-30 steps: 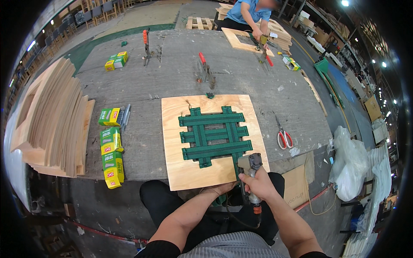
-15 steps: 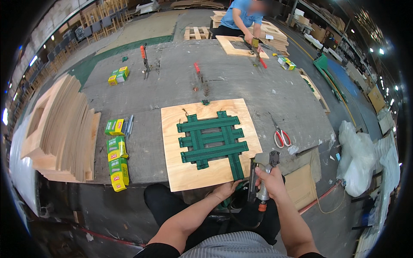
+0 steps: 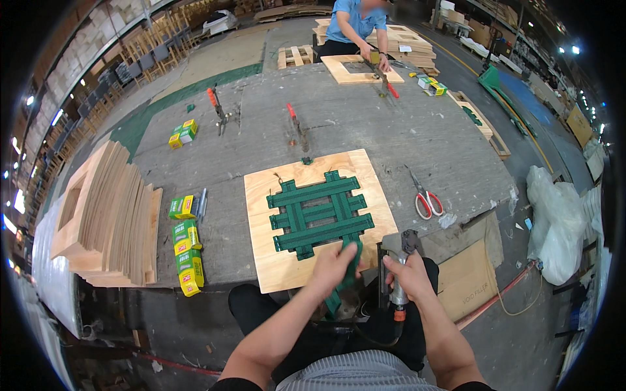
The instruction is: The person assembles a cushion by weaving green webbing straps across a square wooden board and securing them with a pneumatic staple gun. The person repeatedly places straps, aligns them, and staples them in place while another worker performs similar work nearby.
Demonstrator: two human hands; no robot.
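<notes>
At the near edge of the grey worktable, a square wooden board is laid flat, its central opening crossed by an interlaced lattice of green webbing. One webbing strip is grasped between the thumb and fingers of the left hand, its lower end hanging below the board's near edge. By the right hand, closed around its silver body, a pneumatic gun is held just beside the board's right corner; whether the two touch cannot be told. Red-handled scissors are placed to the right; yellow-and-green boxes and stacked wooden frames are arranged to the left.
</notes>
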